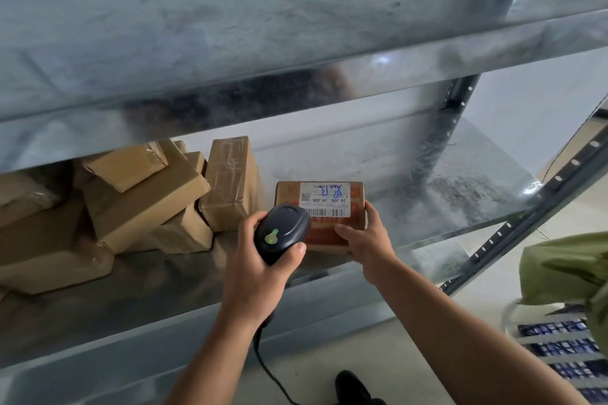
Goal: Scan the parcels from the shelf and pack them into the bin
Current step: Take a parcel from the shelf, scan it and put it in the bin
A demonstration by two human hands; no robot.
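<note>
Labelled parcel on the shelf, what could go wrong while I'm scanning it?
The scanner in the left hand hangs close over the barcode label, so it may misread. The right hand grips just one corner of the parcel; it might slip. The leaning boxes beside it could topple if bumped.

Parcel storeroom, galvanised metal shelving (362, 128), stacked cardboard parcels (148, 194)

The head camera looks forward and down, close to the metal shelf (329, 286).
</note>
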